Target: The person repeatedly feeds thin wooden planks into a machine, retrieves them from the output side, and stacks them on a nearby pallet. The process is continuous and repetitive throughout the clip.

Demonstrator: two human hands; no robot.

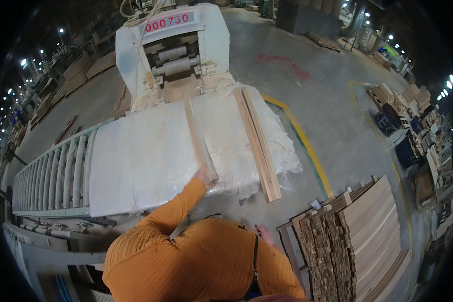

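Workshop floor, grey concrete [332, 126], yellow line. Plastic-covered table [141, 161] before white roller machine [173, 45]. Left hand [204, 176]: closed on near end of thin wooden strip [196, 136], which runs away from it up the table. Right hand [265, 234]: low at the hip, grip apparently loose, contents unclear. Two wooden slats [259, 141] lie right of the strip; stacked boards [372, 226] lower right.

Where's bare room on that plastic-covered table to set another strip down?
Widest bare patch: the left half of the plastic-covered table, between the roller conveyor and the wood strip under the left hand. A narrower bare band lies between that strip and the pair of strips. Crowded: the right edge and near the white machine.
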